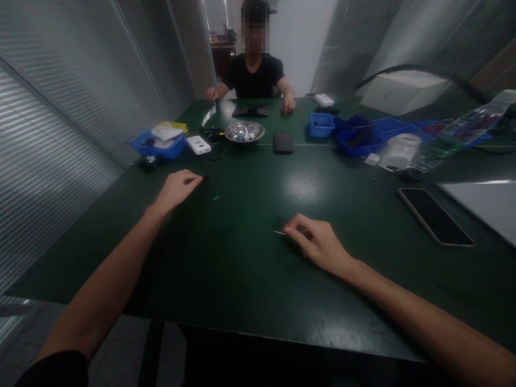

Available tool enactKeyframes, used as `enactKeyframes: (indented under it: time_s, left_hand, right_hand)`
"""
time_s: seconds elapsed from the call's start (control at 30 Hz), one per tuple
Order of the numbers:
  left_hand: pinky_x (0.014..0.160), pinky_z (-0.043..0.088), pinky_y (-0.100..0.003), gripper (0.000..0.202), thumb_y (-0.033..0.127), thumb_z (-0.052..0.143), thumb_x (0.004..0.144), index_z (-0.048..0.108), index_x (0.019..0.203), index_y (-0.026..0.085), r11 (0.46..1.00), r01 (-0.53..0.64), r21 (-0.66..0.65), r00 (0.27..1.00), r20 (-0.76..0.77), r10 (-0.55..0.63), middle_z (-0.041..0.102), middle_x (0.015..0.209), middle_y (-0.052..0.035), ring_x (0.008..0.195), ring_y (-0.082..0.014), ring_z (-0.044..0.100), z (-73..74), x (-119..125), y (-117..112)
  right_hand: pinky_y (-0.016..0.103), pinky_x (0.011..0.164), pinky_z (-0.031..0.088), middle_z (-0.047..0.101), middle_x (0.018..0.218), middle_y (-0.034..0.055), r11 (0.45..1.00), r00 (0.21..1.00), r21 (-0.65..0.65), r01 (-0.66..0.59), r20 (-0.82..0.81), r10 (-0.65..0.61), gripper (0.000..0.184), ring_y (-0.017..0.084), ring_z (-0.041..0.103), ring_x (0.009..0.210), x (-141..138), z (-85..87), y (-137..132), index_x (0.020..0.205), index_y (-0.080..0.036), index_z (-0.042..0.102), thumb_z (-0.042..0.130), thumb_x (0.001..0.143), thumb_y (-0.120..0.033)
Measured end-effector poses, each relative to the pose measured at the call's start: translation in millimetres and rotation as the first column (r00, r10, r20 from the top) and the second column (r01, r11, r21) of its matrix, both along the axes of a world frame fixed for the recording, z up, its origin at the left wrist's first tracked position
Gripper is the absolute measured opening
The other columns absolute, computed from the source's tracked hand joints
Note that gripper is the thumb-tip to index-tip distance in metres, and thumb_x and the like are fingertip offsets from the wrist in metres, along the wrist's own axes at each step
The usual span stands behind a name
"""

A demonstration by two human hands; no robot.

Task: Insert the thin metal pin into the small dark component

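Noted left hand [179, 188] out over the dark green table [242, 279], left of centre, knuckles up, fingers curled in, thumb and forefinger pinched narrow on a small dark piece [205, 177] at the fingertips. Piece down at the table surface, too small and dim to identify. Found a tiny green speck [216, 198] on the table just right of that hand and nearer the camera, apart from it.

Noted right hand [318, 242] lower and further right, resting on the table, fingers closed around a thin metal tool [278, 232]. Only the pointed tip visible, sticking out leftward past the fingertips, low over the table, aimed toward the left hand. Hands well apart.

Logged to the right: dark smartphone [435, 216] face up, screen off, lying at a slant; beyond it a pale flat sheet [484, 207] at the frame edge.

Logged along the far half of the table, left to right: blue tray [177, 149] with white items, small white device [198, 144] just beside it, metal bowl [244, 131] with small parts inside, flat black case [282, 142], blue bin [321, 130] with more blue bins near it, clear plastic bottle [455, 134] on its side.

Seated opposite: a co-worker in a black top, both hands on the table, one at a pale strip [208, 114], the other beside a flat black object [250, 110]
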State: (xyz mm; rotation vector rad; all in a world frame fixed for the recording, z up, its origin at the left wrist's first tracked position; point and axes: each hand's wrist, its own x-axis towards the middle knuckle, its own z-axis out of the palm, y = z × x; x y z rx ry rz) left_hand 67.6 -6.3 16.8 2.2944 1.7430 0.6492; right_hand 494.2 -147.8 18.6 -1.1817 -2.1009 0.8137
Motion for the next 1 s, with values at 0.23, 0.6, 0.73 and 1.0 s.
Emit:
enactKeyframes:
  time_s: [0.23, 0.6, 0.73, 1.0]
  left_hand:
    - [0.091, 0.048, -0.039, 0.044, 0.052, 0.054, 0.098, 0.077, 0.114, 0.018, 0.993, -0.110, 0.030, 0.993, -0.034, 0.111, 0.071, 0.116, -0.0113, 0.103, -0.0274, 0.063, -0.8, -6.5, 0.7]
    - [0.072, 0.048, -0.033, 0.031, 0.047, 0.065, 0.093, 0.075, 0.103, 0.020, 0.952, 0.163, -0.260, 0.975, -0.106, -0.197, 0.070, 0.102, -0.0086, 0.088, -0.0230, 0.065, 14.3, 47.8, -24.8]
    - [0.071, 0.050, -0.032, 0.027, 0.043, 0.064, 0.095, 0.073, 0.105, 0.020, 0.960, 0.179, -0.214, 0.980, -0.048, -0.193, 0.071, 0.103, -0.0087, 0.087, -0.0223, 0.066, 15.4, 47.9, -29.7]
    - [0.083, 0.056, -0.033, 0.020, 0.034, 0.074, 0.087, 0.076, 0.101, 0.020, 0.996, -0.088, -0.029, 0.978, 0.188, 0.091, 0.078, 0.100, -0.0060, 0.090, -0.0220, 0.072, 29.1, 23.8, -20.6]
  right_hand:
    - [0.024, 0.055, 0.039, 0.057, 0.069, -0.0025, 1.000, 1.000, 0.010, 0.030, -0.011, -0.030, 0.031, 0.011, 0.052, 0.056, -1.5, -3.3, 1.4, 0.080, -0.020, 0.055, 0.055, 0.105, -0.040]
    - [0.026, 0.058, 0.041, 0.057, 0.071, -0.0015, 1.000, 0.999, 0.003, 0.005, -0.032, -0.004, 0.034, 0.012, 0.052, 0.060, 0.6, -5.8, 2.4, 0.077, -0.020, 0.054, 0.056, 0.104, -0.041]
    - [0.025, 0.057, 0.041, 0.055, 0.069, -0.0021, 1.000, 0.998, -0.006, 0.020, -0.061, -0.020, 0.035, 0.011, 0.051, 0.058, -0.6, -5.1, 1.8, 0.078, -0.020, 0.055, 0.056, 0.104, -0.042]
    - [0.023, 0.049, 0.039, 0.052, 0.058, -0.0059, 0.993, 0.995, -0.113, 0.047, -0.077, -0.056, 0.031, 0.010, 0.050, 0.045, -0.7, -1.9, -0.4, 0.086, -0.021, 0.058, 0.058, 0.103, -0.047]
